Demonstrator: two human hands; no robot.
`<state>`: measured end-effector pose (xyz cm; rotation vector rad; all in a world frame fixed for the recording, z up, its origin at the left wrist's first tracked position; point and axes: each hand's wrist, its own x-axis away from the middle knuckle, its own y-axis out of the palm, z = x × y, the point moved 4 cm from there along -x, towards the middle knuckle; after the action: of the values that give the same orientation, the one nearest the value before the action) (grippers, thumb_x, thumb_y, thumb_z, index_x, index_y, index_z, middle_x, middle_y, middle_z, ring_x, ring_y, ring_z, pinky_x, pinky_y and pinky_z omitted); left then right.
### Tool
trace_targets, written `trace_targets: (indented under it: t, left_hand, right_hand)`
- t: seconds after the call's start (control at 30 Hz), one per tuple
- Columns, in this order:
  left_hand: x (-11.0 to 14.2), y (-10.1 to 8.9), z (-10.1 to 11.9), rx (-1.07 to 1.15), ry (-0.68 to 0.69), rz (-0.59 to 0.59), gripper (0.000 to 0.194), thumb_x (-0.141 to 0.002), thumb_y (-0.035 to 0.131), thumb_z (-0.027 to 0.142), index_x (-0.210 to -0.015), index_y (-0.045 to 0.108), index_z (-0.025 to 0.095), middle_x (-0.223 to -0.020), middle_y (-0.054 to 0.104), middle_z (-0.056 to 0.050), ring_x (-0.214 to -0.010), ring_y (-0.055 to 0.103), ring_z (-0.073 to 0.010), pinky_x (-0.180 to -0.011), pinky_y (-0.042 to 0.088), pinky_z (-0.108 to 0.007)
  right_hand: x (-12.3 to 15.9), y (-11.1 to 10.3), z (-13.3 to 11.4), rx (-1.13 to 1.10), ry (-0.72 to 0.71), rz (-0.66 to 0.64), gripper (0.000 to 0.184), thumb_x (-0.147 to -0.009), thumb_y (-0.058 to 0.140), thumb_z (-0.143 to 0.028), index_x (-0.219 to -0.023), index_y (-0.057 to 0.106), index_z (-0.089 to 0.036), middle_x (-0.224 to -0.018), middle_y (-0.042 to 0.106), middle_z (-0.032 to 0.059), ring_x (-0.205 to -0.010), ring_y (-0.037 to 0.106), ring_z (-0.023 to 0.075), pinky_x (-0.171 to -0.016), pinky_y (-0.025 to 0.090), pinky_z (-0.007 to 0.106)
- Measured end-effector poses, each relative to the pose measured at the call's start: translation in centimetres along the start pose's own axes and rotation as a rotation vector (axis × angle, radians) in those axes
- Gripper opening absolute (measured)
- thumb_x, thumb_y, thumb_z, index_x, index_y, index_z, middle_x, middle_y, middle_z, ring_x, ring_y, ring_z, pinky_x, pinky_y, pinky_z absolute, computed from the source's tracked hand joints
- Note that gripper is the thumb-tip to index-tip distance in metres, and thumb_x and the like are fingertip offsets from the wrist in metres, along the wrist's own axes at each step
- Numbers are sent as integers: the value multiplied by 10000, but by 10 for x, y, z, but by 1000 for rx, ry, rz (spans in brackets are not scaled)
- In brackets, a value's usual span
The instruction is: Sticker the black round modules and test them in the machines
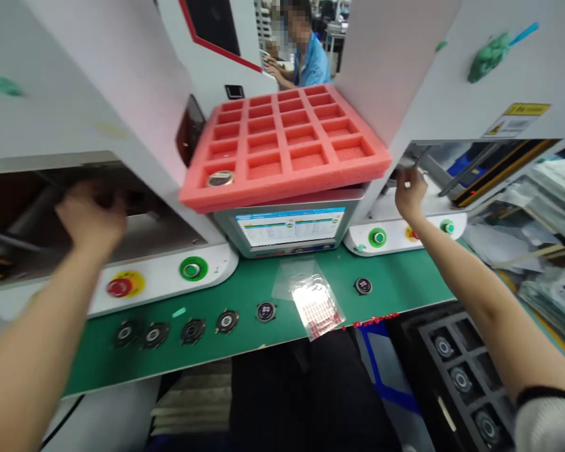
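Two bare forearms come in from the bottom corners toward a pair of white machines standing side by side. The left hand [91, 216] is blurred at the mouth of the left machine [75, 94], its fingers curled and partly hidden, so you cannot tell whether they hold anything. The right hand [410, 194] is at the opening of the right machine [452, 81], its fingers drawn narrow, and what lies between them, if anything, is too small to tell. Between the machines, a red foam tray [287, 150] with square pockets sits tilted on top of a screen [289, 227], with one round metal part [220, 179] in a pocket at its near left corner. Below lies a green bench [245, 358] with a row of dark round parts [193, 331] along its front edge, another part [363, 285] further right, and a clear bag of red labels [316, 307]. A dark tray [428, 351] holding more round parts sits at lower right, and beyond the machines a co-worker [313, 63] in a blue sleeve works at a bench
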<state>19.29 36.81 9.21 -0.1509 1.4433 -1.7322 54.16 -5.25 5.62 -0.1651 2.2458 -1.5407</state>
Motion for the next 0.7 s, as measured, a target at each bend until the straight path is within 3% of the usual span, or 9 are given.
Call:
trace_targets:
  t: [0.1,0.17,0.2,0.3,0.4,0.53,0.7]
  left_hand:
    - [85,9,-5,119,20,66,434,-992,208,318,-1156,599,227,-1072,679,-90,-1061,611,-293,-985,458,-568]
    - [147,35,10,217,166,-115,253,-908,424,360,-932,665,289,-894,724,-11,-880,676,-247,-855,565,-422]
    - [174,48,20,263,249,-222,188,-861,498,346,-899,680,311,-933,741,15,-908,686,-233,-871,573,-379]
    - [229,72,44,334,334,-386,324,-828,518,245,-1100,679,316,-1182,708,-13,-1122,635,-263,-997,531,-418]
    - [247,81,56,386,297,-453,415,-846,497,199,-1227,633,290,-1304,641,-63,-1226,563,-294,-1068,474,-483]
    - [250,96,58,499,178,-503,354,-851,539,210,-1167,669,303,-1313,623,-78,-1244,531,-322,-1103,417,-544]
    - [242,105,59,759,-49,-497,301,-813,646,295,-1101,697,228,-1221,658,-116,-1247,528,-336,-1131,354,-590]
  right_hand:
    - [92,48,-42,1,-87,-192,265,-966,553,-335,-1141,614,-147,-1131,646,83,-1013,639,204,-897,541,430]
    - [146,85,-75,0,-170,-340,310,-949,583,-372,-1160,608,-148,-1132,650,82,-983,650,198,-841,565,399]
    - [165,101,-90,1,-201,-396,314,-950,582,-373,-1171,606,-152,-1148,646,86,-988,650,198,-843,566,397]
    - [188,134,-126,5,-241,-497,323,-951,581,-366,-1202,595,-163,-1201,629,90,-1021,643,199,-874,562,409]
    - [181,146,-143,-1,-233,-537,334,-948,586,-364,-1215,589,-163,-1218,622,92,-1043,638,208,-889,557,422]
    - [170,149,-150,-52,-185,-551,340,-947,588,-364,-1222,586,-164,-1227,618,93,-1052,636,212,-894,555,428]
    - [176,128,-155,-235,-128,-506,337,-947,588,-363,-1216,588,-161,-1216,622,93,-1041,639,209,-882,559,421]
